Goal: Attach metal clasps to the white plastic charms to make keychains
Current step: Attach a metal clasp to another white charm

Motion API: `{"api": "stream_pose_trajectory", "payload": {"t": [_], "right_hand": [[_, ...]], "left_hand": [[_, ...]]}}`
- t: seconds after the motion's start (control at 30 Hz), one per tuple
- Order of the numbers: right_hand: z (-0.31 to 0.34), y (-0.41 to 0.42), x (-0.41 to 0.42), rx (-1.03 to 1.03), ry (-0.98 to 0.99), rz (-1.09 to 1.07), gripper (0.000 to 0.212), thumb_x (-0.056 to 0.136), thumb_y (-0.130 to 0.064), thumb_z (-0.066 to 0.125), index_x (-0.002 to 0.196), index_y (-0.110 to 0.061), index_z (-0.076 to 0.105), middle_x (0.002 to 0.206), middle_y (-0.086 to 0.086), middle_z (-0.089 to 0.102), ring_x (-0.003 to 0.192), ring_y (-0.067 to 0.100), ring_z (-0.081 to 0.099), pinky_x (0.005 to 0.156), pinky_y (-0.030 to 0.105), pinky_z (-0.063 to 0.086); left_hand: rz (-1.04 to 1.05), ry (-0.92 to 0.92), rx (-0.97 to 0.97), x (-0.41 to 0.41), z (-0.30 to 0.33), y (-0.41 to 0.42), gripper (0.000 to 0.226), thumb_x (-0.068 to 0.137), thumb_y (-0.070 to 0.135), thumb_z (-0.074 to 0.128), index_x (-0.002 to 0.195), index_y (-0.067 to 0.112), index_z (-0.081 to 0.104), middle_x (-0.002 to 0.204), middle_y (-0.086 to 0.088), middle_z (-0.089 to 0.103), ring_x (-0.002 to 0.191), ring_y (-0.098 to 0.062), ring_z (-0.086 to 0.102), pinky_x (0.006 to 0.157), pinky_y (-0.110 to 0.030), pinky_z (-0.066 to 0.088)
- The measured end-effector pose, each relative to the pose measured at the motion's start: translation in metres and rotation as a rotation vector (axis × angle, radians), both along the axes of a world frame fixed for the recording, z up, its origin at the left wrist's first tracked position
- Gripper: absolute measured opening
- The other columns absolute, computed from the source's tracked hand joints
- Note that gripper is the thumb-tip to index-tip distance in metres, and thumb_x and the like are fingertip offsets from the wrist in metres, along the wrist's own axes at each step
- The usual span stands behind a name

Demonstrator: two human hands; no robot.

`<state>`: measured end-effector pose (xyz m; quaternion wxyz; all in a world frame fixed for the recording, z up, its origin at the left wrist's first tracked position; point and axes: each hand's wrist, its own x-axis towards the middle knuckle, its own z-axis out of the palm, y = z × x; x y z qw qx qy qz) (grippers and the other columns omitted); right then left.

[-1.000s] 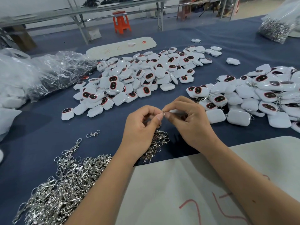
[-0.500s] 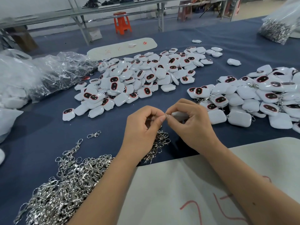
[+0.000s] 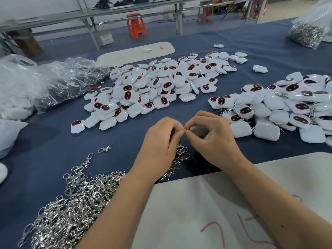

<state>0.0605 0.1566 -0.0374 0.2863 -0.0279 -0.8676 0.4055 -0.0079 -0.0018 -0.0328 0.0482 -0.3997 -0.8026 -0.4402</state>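
While my left hand point(image 3: 162, 141) pinches a metal clasp point(image 3: 184, 130) and my right hand point(image 3: 213, 135) curls around a white charm point(image 3: 198, 129) (mostly hidden), they meet fingertip to fingertip, the charm's loop end pointing left toward the clasp.

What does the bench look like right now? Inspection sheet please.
Surface: blue cloth table; white board at near edge.
Job's things: plain charm pile centre; clasped charm pile right; loose clasp heap near left.
Clutter: plastic bags left; bag of metal parts far right.
Hands: left hand pinches a clasp; right hand grips a charm.
Cables: nothing seen.
Surroundings: orange stool, metal-legged tables behind.
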Motion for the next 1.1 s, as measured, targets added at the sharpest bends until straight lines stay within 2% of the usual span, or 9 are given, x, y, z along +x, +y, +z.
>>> {"api": "stream_pose_trajectory", "payload": {"t": [0.27, 0.5, 0.63, 0.77, 0.97, 1.1], "right_hand": [[0.002, -0.001, 0.002, -0.082, 0.074, 0.029, 0.013, 0.088, -0.001, 0.075, 0.08, -0.011, 0.075, 0.078, -0.006, 0.06, 0.061, 0.014, 0.055, 0.058, 0.022, 0.039], [0.001, -0.003, 0.002, -0.03, 0.112, 0.011, 0.013, 0.089, -0.002, 0.077, 0.079, -0.01, 0.074, 0.079, -0.006, 0.061, 0.065, 0.014, 0.058, 0.06, 0.026, 0.041], [0.002, -0.004, 0.003, 0.011, 0.17, 0.017, 0.012, 0.091, -0.004, 0.076, 0.081, -0.011, 0.075, 0.083, -0.003, 0.064, 0.07, 0.018, 0.062, 0.058, 0.038, 0.048], [0.003, -0.005, 0.003, 0.029, 0.199, 0.011, 0.01, 0.093, -0.006, 0.076, 0.085, -0.012, 0.077, 0.084, -0.001, 0.065, 0.073, 0.018, 0.063, 0.059, 0.04, 0.05], [0.002, -0.002, 0.004, 0.069, 0.215, -0.025, 0.01, 0.093, -0.006, 0.076, 0.085, -0.012, 0.077, 0.084, -0.001, 0.066, 0.073, 0.018, 0.064, 0.061, 0.039, 0.05], [0.002, 0.002, 0.003, 0.2, 0.23, -0.01, 0.009, 0.094, -0.006, 0.073, 0.087, -0.011, 0.075, 0.09, -0.003, 0.066, 0.074, 0.017, 0.063, 0.062, 0.039, 0.05]], "left_hand": [[0.087, 0.04, 0.075, 0.01, 0.004, 0.007, 0.013, 0.102, 0.007, 0.058, 0.091, 0.013, 0.063, 0.085, 0.004, 0.061, 0.079, -0.015, 0.056, 0.068, -0.024, 0.044], [0.092, 0.05, 0.095, 0.007, 0.002, 0.005, 0.014, 0.101, 0.004, 0.058, 0.09, 0.011, 0.063, 0.082, 0.004, 0.063, 0.078, -0.015, 0.059, 0.07, -0.032, 0.047], [0.116, 0.041, 0.16, 0.006, -0.001, 0.006, 0.018, 0.101, 0.004, 0.055, 0.088, 0.016, 0.062, 0.081, 0.007, 0.064, 0.078, -0.016, 0.062, 0.069, -0.033, 0.049], [0.128, 0.072, 0.211, 0.006, -0.003, 0.007, 0.017, 0.099, 0.006, 0.056, 0.089, 0.019, 0.061, 0.081, 0.01, 0.063, 0.078, -0.016, 0.063, 0.069, -0.033, 0.051], [0.078, -0.009, 0.203, 0.003, -0.005, 0.006, 0.014, 0.097, 0.012, 0.062, 0.089, 0.023, 0.065, 0.083, 0.01, 0.068, 0.081, -0.019, 0.067, 0.069, -0.035, 0.054], [0.061, -0.038, 0.216, 0.001, -0.005, 0.003, 0.014, 0.094, 0.01, 0.064, 0.088, 0.021, 0.068, 0.082, 0.01, 0.069, 0.079, -0.018, 0.07, 0.069, -0.035, 0.057]]}}
